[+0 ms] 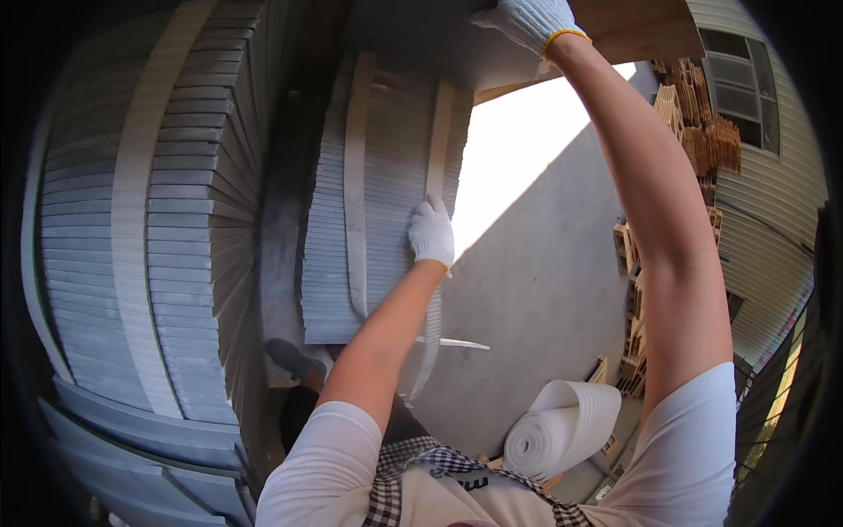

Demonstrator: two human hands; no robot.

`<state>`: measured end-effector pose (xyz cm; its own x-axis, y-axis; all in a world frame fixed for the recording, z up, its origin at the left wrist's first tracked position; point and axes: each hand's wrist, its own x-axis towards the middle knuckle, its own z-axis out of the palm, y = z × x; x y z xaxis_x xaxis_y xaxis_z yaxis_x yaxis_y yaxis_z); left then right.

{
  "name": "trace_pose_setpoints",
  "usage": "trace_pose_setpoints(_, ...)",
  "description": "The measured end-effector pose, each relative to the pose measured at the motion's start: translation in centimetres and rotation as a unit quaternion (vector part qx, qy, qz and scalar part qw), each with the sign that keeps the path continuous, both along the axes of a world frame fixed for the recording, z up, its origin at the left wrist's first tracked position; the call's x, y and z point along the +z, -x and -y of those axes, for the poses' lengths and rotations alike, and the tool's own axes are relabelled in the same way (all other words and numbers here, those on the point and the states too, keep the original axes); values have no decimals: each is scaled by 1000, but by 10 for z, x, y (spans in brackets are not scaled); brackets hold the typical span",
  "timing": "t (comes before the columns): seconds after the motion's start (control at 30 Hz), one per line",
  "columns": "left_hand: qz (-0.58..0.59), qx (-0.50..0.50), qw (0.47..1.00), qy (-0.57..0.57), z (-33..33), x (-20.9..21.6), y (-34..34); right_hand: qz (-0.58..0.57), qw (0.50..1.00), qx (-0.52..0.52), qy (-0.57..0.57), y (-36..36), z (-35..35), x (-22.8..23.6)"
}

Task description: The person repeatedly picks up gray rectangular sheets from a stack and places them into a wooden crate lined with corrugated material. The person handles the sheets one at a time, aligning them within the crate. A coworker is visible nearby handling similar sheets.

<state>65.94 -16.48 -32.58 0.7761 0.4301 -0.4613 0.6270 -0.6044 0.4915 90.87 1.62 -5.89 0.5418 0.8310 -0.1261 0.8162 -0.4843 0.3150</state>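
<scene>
Two white-gloved hands show, but the upper edge cuts into the right hand (531,22), raised at the brown board (645,28); whether its fingers grip or merely lie against it, I cannot tell. The left hand (432,233) bends its fingers close together over the pale strip (441,123) along the right side of the gray stack (395,176); pinching or pressing is unclear. Glove and wrist hide part of this strip, and shadow dims the stack's upper end.
</scene>
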Motion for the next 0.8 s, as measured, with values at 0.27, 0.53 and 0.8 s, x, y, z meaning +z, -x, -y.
trace_pose_setpoints(0.27,37,-40,998,-28,-15,9,-2,-1,1000,3,-7,-5,5,0)
trace_pose_setpoints(0.53,49,-54,997,24,-29,3,2,-6,1000,-6,27,-1,-4,7)
trace_pose_setpoints(0.8,36,-69,996,35,-40,0,3,1,1000,12,14,-26,2,-3)
